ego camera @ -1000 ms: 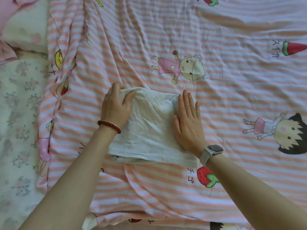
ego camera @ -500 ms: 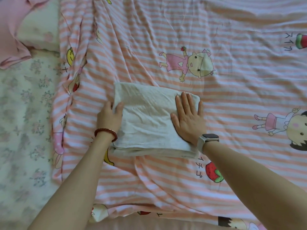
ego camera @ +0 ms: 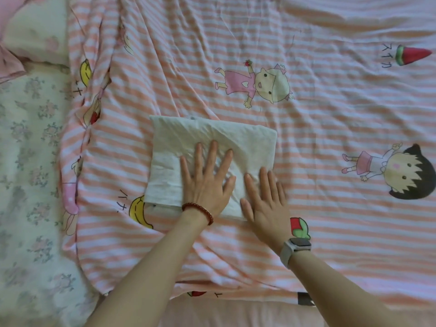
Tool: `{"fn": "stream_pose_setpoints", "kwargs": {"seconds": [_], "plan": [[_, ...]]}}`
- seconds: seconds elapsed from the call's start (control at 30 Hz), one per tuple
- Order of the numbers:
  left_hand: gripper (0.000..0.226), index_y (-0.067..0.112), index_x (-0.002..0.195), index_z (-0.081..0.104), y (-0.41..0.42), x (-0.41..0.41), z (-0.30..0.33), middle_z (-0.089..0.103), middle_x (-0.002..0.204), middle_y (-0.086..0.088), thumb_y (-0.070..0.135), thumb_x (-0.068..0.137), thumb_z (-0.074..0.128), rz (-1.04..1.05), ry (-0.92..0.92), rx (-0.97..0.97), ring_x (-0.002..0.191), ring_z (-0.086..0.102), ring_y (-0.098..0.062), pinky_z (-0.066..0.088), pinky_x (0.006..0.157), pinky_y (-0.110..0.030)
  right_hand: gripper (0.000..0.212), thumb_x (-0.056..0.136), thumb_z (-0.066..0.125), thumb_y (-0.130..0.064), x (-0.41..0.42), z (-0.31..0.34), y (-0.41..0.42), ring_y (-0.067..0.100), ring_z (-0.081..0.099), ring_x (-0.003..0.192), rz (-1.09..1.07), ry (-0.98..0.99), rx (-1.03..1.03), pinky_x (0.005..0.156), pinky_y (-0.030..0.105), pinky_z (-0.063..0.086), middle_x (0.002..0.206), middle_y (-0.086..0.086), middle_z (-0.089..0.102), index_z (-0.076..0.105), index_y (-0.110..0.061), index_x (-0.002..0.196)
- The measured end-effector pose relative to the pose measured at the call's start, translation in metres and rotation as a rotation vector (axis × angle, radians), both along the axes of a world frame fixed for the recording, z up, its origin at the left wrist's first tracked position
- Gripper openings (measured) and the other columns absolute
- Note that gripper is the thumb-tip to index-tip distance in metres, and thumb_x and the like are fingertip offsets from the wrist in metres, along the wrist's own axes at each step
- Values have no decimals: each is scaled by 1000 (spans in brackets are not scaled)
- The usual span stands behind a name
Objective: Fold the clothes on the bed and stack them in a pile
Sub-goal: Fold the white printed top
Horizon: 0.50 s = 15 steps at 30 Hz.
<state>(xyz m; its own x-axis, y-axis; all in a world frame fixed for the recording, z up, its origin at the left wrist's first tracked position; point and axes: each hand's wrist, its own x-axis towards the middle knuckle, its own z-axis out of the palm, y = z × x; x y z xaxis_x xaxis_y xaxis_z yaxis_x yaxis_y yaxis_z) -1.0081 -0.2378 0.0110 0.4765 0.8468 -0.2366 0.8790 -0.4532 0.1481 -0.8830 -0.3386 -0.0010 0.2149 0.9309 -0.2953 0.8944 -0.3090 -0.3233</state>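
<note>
The left hand (ego camera: 207, 182), which a second ago curled over the far left corner of the folded white garment (ego camera: 212, 159) and then slid back along its left edge, now lies flat on the middle of the cloth with fingers spread. The right hand (ego camera: 265, 200) has drawn back from the garment's right side to its near right corner, flat, partly on the striped sheet (ego camera: 330, 142). The garment's far edge now lies uncovered

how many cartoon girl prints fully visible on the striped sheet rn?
2: a cartoon girl in a pink dress beyond the folded white garment, and a black-haired cartoon girl at the right. Partial prints at the sheet's folds and near edge aren't counted.
</note>
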Motion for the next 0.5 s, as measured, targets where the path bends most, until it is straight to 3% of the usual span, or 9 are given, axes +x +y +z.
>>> {"fn": "stream_pose_setpoints", "kwargs": {"seconds": [0.17, 0.27, 0.37, 0.43, 0.5], "plan": [[59, 31, 147, 16, 18, 7, 8, 3, 157, -2, 43, 94, 37, -65, -68, 60, 142, -14, -27, -14, 107, -57, 56, 93, 24, -46, 5, 5, -4, 29, 10, 143, -53, 63, 7, 114, 43, 14, 154, 9, 7, 21, -26, 145], [60, 30, 148, 12, 57, 11, 15, 8, 157, 1, 47, 93, 30, -67, -17, 104, 144, -5, -25, -19, 104, -56, 50, 92, 48, -26, 6, 16, -3, 35, 32, 135, -124, 160, 149, 108, 45, 29, 147, 18, 32, 42, -11, 139], [52, 24, 136, 41, 90, 24, 23, 43, 136, -4, 51, 92, 37, -101, -41, 91, 134, 25, -24, -12, 108, -59, 41, 90, 56, -18, 9, 26, 5, 29, 47, 114, -427, 339, 235, 98, 40, 41, 124, 13, 50, 48, -4, 128], [48, 24, 128, 48, 100, 32, 22, 45, 126, -5, 53, 91, 38, -139, 22, 87, 127, 32, -24, -7, 110, -58, 36, 90, 55, -27, 7, 29, 12, 22, 52, 104, -652, 556, 162, 88, 39, 45, 114, 4, 54, 48, -11, 122], [49, 29, 132, 42, 100, 37, 18, 37, 135, -6, 55, 92, 33, -120, 126, 51, 134, 21, -24, -7, 111, -60, 35, 89, 56, -32, 5, 30, 18, 18, 56, 99, -734, 629, 100, 77, 32, 44, 109, -1, 57, 48, -14, 118]]}}
